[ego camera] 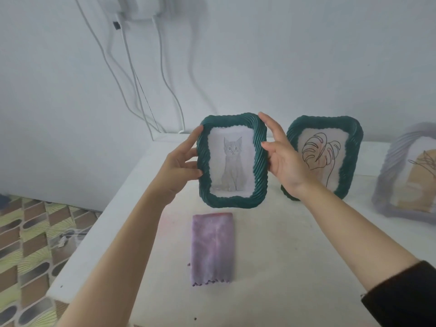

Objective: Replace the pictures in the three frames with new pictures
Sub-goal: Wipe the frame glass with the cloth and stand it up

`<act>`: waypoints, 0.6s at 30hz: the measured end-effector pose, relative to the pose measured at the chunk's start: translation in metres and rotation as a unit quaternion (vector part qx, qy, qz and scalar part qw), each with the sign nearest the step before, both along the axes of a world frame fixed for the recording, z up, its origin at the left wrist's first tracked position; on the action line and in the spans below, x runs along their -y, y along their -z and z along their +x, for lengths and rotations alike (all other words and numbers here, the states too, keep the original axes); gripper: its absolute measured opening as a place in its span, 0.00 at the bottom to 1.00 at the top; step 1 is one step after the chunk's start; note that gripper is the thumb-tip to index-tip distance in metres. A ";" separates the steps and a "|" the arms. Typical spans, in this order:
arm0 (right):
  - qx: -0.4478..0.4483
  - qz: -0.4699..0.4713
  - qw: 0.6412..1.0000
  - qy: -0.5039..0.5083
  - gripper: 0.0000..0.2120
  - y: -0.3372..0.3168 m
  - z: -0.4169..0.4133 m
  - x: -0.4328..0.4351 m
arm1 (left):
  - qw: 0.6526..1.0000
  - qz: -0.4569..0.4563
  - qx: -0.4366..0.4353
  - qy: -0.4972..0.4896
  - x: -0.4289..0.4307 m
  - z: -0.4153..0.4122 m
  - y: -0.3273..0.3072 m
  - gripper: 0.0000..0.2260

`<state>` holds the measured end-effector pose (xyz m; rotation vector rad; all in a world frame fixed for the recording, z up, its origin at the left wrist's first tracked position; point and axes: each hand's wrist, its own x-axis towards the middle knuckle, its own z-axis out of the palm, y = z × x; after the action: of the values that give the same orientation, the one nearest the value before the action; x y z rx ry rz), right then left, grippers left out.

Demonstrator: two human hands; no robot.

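A dark green twisted-rim frame (232,201) with a grey cat drawing (232,161) is held upright above the white table (295,267). My left hand (181,166) grips its left edge and my right hand (283,159) grips its right edge. Behind my right hand a second green frame (349,147) with a line-drawn leaf picture stands on the table. At the far right a pale lilac frame (389,185) with a tan picture stands, cut off by the image edge.
A folded purple cloth (213,249) lies on the table just below the held frame. White cables (141,79) hang down the wall behind. Patterned floor tiles (28,244) show past the table's left edge.
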<state>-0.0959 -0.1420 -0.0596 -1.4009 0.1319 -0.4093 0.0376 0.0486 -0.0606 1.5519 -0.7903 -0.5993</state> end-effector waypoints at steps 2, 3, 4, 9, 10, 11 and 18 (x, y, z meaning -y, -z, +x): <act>0.005 -0.005 1.000 0.004 0.26 -0.001 0.012 0.004 | 1.000 0.007 0.011 -0.009 0.006 0.011 -0.002 0.39; 0.009 -0.010 1.000 0.009 0.25 -0.002 0.018 0.005 | 1.000 0.010 0.016 -0.013 0.009 0.016 -0.002 0.40; 0.012 -0.016 1.000 0.016 0.25 -0.002 0.023 0.007 | 1.000 0.013 0.019 -0.016 0.013 0.020 -0.002 0.40; 0.008 -0.047 0.998 0.050 0.22 0.005 0.045 0.013 | 0.999 0.030 0.029 -0.035 0.026 0.037 0.004 0.43; 0.006 -0.051 0.997 0.055 0.21 0.008 0.049 0.013 | 0.998 0.032 0.029 -0.040 0.028 0.039 0.006 0.43; 0.005 -0.054 0.997 0.061 0.21 0.011 0.051 0.013 | 0.998 0.034 0.030 -0.044 0.030 0.041 0.008 0.43; 0.021 -0.076 0.992 0.094 0.23 0.021 0.057 0.007 | 0.997 0.031 0.034 -0.064 0.033 0.048 0.018 0.43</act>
<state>-0.0393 -0.1491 -0.0805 -1.5343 0.2025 -0.6168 0.0852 0.0160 -0.0782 1.6743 -0.7232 -0.4829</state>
